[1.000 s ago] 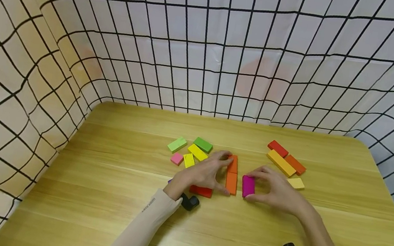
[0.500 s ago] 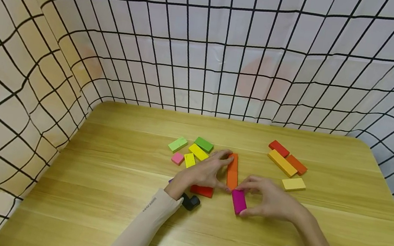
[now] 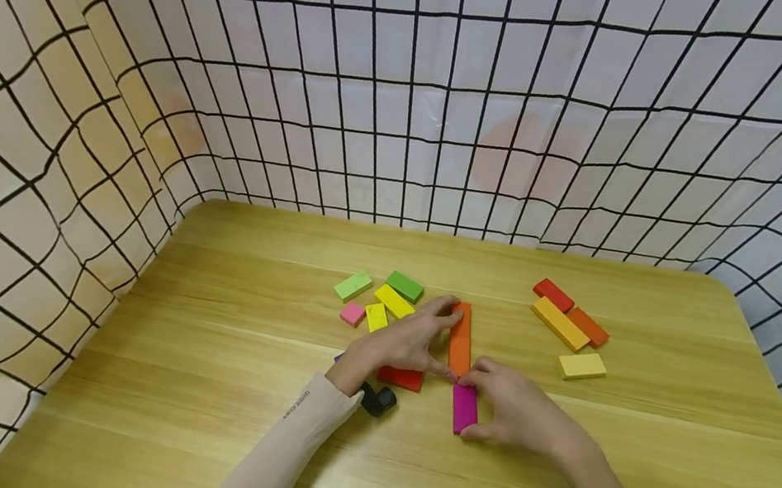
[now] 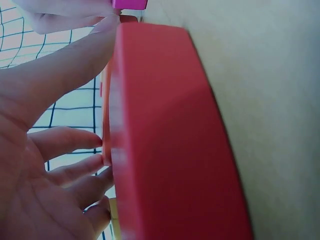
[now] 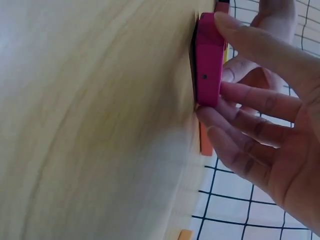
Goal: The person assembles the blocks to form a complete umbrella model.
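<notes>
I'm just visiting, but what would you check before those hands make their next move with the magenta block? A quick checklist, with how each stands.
1. Right hand holding the magenta block: ok, pinched.
2. Left hand at the orange strip: ok, reaching both ends.
3. The magenta block in line with the orange strip: ok, roughly.
4. Their ends touching: cannot tell; the hands partly cover the joint.
5. Spare room around the left hand: not ok; a red block lies close by.
</notes>
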The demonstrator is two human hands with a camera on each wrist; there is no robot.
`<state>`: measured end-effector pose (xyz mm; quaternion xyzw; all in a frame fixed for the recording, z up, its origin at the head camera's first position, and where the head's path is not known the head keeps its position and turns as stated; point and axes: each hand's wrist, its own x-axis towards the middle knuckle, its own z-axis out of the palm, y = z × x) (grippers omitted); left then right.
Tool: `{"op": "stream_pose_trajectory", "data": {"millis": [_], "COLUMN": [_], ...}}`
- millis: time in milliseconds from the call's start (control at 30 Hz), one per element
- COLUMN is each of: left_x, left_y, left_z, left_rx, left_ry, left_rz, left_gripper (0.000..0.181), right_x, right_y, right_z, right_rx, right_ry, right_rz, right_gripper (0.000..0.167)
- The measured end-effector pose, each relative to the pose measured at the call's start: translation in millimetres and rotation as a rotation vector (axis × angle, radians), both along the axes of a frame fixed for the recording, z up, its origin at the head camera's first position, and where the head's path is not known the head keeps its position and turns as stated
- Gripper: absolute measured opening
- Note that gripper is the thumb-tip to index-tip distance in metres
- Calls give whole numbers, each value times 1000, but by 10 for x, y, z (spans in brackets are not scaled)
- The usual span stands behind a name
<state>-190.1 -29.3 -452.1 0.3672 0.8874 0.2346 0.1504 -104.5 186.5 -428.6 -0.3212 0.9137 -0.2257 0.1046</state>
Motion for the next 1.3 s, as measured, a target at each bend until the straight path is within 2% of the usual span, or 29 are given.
{"op": "stream_pose_trajectory", "data": {"millis": [67, 267, 433, 667, 800, 967, 1133, 1300], "left_x": [-4, -25, -41, -32, -30, -31, -28, -25], "left_y": [-3, -20, -32, -24, -20, -22, -22, -28], "left_z": [-2, -3, 0, 5, 11, 10, 11, 17], "left_rx": [4, 19, 36, 42, 36, 35, 26, 19], "left_ry": [1, -13, -35, -35, -36, -62, -70, -75], "left_rz": [-3, -13, -18, -24, -26, -17, -10, -14], "left_gripper": [100, 95, 85, 82, 82, 83, 83, 82], "right_x": [5, -56, -92, -88, -70, -58, -43, -22], "right_y": [5, 125, 166, 119, 92, 74, 65, 53], "right_z": [13, 11, -44, -97, -85, -68, -77, -61], "right_rx": [-2, -81, -86, -105, -80, -19, 41, 65], "right_ry": [-10, -116, -119, -35, -3, 68, 153, 162], "right_rz": [-1, 5, 2, -19, -27, 26, 61, 57], "right_gripper": [54, 53, 50, 46, 50, 55, 52, 51]}}
